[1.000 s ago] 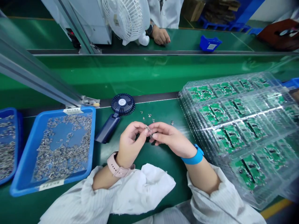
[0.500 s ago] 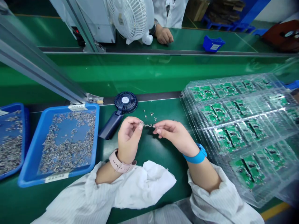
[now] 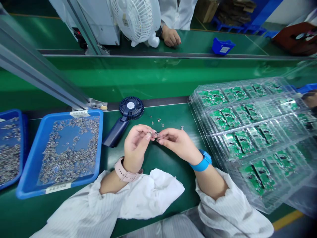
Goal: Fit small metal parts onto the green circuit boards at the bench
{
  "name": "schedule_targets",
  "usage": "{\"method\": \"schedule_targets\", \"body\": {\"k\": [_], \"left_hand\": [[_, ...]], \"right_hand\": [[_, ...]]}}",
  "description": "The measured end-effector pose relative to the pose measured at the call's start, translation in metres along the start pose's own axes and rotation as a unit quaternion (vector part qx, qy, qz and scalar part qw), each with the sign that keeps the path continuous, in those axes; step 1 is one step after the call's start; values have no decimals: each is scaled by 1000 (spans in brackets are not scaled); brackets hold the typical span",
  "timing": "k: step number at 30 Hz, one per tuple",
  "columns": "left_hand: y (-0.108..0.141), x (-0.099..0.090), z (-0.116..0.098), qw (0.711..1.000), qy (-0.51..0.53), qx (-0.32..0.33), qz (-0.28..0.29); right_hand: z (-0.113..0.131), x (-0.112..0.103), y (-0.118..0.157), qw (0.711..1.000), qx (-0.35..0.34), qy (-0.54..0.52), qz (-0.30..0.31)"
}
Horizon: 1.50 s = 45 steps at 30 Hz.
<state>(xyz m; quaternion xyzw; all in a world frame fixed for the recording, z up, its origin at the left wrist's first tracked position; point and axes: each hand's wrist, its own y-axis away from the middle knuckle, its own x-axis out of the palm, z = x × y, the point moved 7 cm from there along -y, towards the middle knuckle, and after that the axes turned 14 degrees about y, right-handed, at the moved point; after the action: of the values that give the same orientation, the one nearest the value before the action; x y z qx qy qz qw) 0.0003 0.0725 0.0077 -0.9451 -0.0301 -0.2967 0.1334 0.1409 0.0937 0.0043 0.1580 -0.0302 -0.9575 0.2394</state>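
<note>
Small shiny metal parts [image 3: 155, 135], linked or bunched together, span the gap between my fingertips over the green table. My left hand [image 3: 135, 143] pinches them from the left, thumb against the fingers. From the right, my right hand [image 3: 178, 142] pinches the other end. Their exact shape is too small to make out. Several loose metal parts [image 3: 158, 120] lie on the table just beyond my hands, and another loose metal part [image 3: 182, 127] lies near my right knuckles. A blue tray [image 3: 101, 142] of similar metal parts stands left of my left hand.
A dark handheld fan [image 3: 131, 107] lies behind my left hand. Stacked clear plastic trays [image 3: 210, 127] with green circuit boards fill the right. A white cloth [image 3: 153, 195] rests before me. A second blue tray [image 3: 24, 148] stands far left. Across the partition, a co-worker's hand [image 3: 171, 37] rests beside a white fan [image 3: 135, 19].
My hands have come closer together, and the metal parts between them now span a shorter gap. The whole view has shifted slightly.
</note>
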Motion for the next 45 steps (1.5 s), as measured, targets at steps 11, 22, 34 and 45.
{"method": "schedule_targets", "body": {"k": [11, 22, 34, 45], "left_hand": [[1, -4, -10, 997, -29, 54, -37], [20, 23, -31, 954, -241, 146, 101], [52, 69, -19, 831, -360, 213, 367], [15, 24, -28, 912, -377, 144, 72]], "right_hand": [[7, -13, 3, 996, -24, 52, -67], [10, -28, 5, 987, -38, 90, -130], [23, -16, 10, 907, -126, 376, -138], [29, -12, 9, 917, -149, 351, -117]]}}
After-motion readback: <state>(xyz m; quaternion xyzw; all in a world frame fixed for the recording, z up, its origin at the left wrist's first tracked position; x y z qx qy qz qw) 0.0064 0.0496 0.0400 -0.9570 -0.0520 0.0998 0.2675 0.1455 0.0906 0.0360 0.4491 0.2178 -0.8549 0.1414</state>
